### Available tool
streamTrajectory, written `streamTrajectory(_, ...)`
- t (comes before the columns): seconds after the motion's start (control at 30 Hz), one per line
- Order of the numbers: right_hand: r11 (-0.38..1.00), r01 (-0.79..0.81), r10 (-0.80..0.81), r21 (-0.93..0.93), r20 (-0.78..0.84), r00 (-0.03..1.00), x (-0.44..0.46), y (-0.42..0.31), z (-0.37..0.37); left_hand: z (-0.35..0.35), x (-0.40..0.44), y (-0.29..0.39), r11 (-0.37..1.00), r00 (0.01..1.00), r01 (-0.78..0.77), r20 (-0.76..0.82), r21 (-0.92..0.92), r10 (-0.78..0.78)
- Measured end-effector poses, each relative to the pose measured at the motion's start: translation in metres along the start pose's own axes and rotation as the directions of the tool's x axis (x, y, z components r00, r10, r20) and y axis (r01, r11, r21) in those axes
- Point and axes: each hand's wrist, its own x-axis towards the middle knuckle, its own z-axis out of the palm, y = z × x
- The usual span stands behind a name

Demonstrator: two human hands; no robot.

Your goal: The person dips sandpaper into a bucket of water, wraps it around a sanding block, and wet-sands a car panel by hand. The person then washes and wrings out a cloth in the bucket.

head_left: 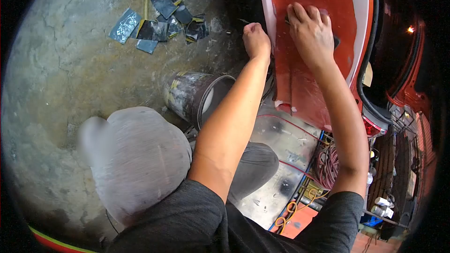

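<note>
My right hand [311, 33] lies over a dark sanding pad [336, 41], its fingers curled and pressing it on the red car body panel [300, 79]. Only the pad's edges show past the hand. Pale, whitish patches run along both sides of the panel. Beside the panel's left edge is my left hand [257, 41], closed with the fingers curled in. What it holds, if anything, is hidden. Below my left forearm a paint-stained bucket [183, 94] stands on the floor.
Several dark sandpaper sheets [154, 30] lie scattered on the concrete floor [70, 65]. A red hose [300, 171] crosses the lower area towards a coiled hose [326, 164]. White bottles [382, 207] stand at the right. My bent knee [140, 154] is at the lower left.
</note>
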Motion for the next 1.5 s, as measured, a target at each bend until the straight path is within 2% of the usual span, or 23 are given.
streamTrajectory(0.07,0.999,0.005,-0.004,-0.036,0.035,0.999,-0.028,-0.007,0.003,-0.002,0.002,-0.001,1.0,1.0,-0.008,-0.009,0.015,0.008)
streamTrajectory(0.2,0.99,0.141,-0.138,-0.018,0.133,0.981,-0.045,0.002,0.0,0.0,0.007,-0.007,0.999,0.998,-0.051,-0.041,-0.011,0.05)
streamTrajectory(0.27,0.999,0.036,-0.033,-0.03,0.087,0.996,-0.008,0.008,-0.008,0.002,0.003,-0.008,0.999,0.998,-0.037,-0.045,0.015,0.038)
streamTrajectory(0.33,0.999,-0.036,0.036,0.007,-0.051,0.998,0.011,0.008,-0.006,0.001,0.008,-0.005,0.999,0.996,-0.043,-0.076,0.024,0.045)
streamTrajectory(0.43,0.998,-0.029,0.031,-0.062,0.037,0.999,-0.031,-0.005,0.0,-0.001,0.005,-0.002,0.998,0.99,-0.045,-0.132,0.042,0.05)
streamTrajectory(0.5,0.985,0.129,-0.119,-0.111,0.088,0.989,-0.062,-0.015,0.006,0.001,0.01,-0.004,0.997,0.986,-0.075,-0.147,-0.004,0.074)
streamTrajectory(0.57,0.989,0.15,-0.148,0.002,0.164,0.975,-0.056,-0.004,0.002,0.005,0.015,-0.007,0.99,0.981,-0.117,-0.149,0.077,0.127)
streamTrajectory(0.63,0.998,0.068,-0.066,-0.007,0.123,0.99,-0.018,0.004,-0.007,0.005,0.011,-0.002,0.998,0.996,-0.056,-0.074,-0.001,0.055)
streamTrajectory(0.67,1.0,0.016,-0.016,0.007,0.046,0.999,-0.001,0.004,-0.005,0.004,0.008,0.0,0.999,0.999,-0.021,-0.037,-0.04,0.02)
streamTrajectory(0.77,0.998,-0.049,0.047,-0.034,-0.079,0.996,-0.006,-0.009,0.003,0.003,0.005,-0.001,1.0,0.997,-0.012,-0.075,0.009,0.013)
streamTrajectory(0.8,0.999,-0.032,0.032,-0.024,0.015,0.999,-0.024,-0.014,0.009,0.001,0.006,-0.002,1.0,0.997,-0.015,-0.072,0.002,0.015)
streamTrajectory(0.9,0.99,0.134,-0.13,-0.033,0.097,0.987,-0.067,-0.023,0.023,-0.005,0.013,-0.004,0.998,0.995,-0.048,-0.087,0.031,0.05)
streamTrajectory(0.93,0.993,0.112,-0.117,0.036,0.185,0.976,-0.056,-0.018,0.012,-0.004,0.013,0.002,0.998,0.994,-0.056,-0.091,0.037,0.059)
streamTrajectory(1.03,0.999,-0.041,0.042,-0.027,0.032,0.999,-0.004,-0.002,-0.003,-0.005,0.004,-0.001,0.998,0.995,-0.044,-0.092,0.054,0.049)
streamTrajectory(1.07,0.997,-0.072,0.07,-0.027,-0.079,0.994,0.003,-0.001,-0.002,-0.004,0.006,-0.003,0.998,0.995,-0.038,-0.089,0.05,0.043)
streamTrajectory(1.17,0.992,-0.112,0.11,-0.063,-0.046,0.993,-0.026,-0.012,0.0,-0.003,0.005,-0.008,0.997,0.994,-0.029,-0.099,0.065,0.035)
streamTrajectory(1.2,0.994,-0.076,0.075,-0.072,-0.028,0.997,-0.036,-0.015,-0.001,-0.004,0.005,-0.007,0.997,0.993,-0.031,-0.111,0.075,0.04)
streamTrajectory(1.3,0.998,-0.058,0.058,-0.026,0.002,0.998,-0.031,-0.008,-0.001,-0.001,0.006,-0.003,0.993,0.989,-0.074,-0.121,0.096,0.085)
streamTrajectory(1.33,0.993,-0.083,0.085,-0.084,0.023,0.996,-0.017,-0.006,-0.006,0.0,0.005,-0.004,0.991,0.988,-0.088,-0.116,0.105,0.1)
streamTrajectory(1.43,0.986,-0.167,0.163,-0.011,-0.167,0.972,0.004,-0.007,0.003,0.001,0.002,-0.007,0.994,0.99,-0.073,-0.115,0.075,0.082)
streamTrajectory(1.5,0.988,-0.146,0.142,-0.041,-0.082,0.986,-0.021,-0.019,0.003,-0.005,0.001,-0.011,0.993,0.986,-0.07,-0.142,0.095,0.084)
